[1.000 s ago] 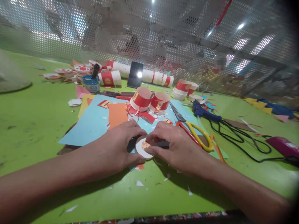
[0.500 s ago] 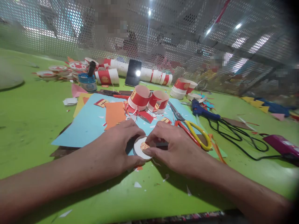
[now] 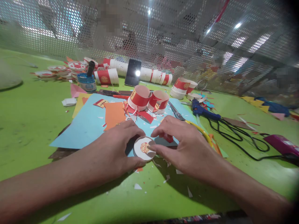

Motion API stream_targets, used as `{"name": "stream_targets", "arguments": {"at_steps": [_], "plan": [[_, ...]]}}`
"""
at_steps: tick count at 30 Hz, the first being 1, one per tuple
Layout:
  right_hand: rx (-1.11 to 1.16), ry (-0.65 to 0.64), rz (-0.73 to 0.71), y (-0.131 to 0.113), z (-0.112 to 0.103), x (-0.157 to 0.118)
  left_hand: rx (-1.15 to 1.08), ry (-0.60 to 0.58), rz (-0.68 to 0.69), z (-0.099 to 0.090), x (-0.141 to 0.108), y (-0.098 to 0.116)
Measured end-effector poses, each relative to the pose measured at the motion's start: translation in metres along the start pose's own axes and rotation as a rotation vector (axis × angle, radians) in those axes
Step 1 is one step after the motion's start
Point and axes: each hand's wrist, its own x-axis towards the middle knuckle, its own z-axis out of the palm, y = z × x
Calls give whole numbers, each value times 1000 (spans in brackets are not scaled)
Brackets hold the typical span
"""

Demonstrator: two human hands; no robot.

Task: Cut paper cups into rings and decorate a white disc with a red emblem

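A round white cup base (image 3: 140, 152) with an orange-gold printed emblem lies at the near edge of the blue paper. My left hand (image 3: 121, 144) grips its rim from the left, thumb at the near side and fingers at the far side. To the right, my right hand (image 3: 177, 140) has thumb and forefinger apart, the thumb tip at the emblem's right edge. A bit of red shows under its fingers; I cannot tell what it is. Scissors (image 3: 202, 130) with a yellow handle loop lie partly hidden behind this hand. Two red-and-white cup rings (image 3: 139, 99) stand beyond.
Blue paper (image 3: 81, 127) with an orange sheet (image 3: 114, 115) and scraps covers the middle. A blue glue gun (image 3: 203, 110) trails a black cord on the right. Further back are a blue ink bottle (image 3: 86, 82), a phone (image 3: 133, 73) and stacked paper cups (image 3: 151, 74).
My right fingertips have lifted off the white disc and spread apart, the hand shifting slightly right and uncovering more of the emblem. My left hand keeps its hold.
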Motion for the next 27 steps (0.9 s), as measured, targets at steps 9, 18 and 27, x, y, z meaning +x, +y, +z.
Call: {"name": "stream_targets", "arguments": {"at_steps": [9,18,27], "plan": [[-51,-127,-69,3,-5,-3,59,52,2,5,-6,3],[-47,-177,14,-2,-2,-3,102,85,-13,11,-8,2],[-42,-205,5,1,4,-1,137,75,-24,13,-8,2]]}}
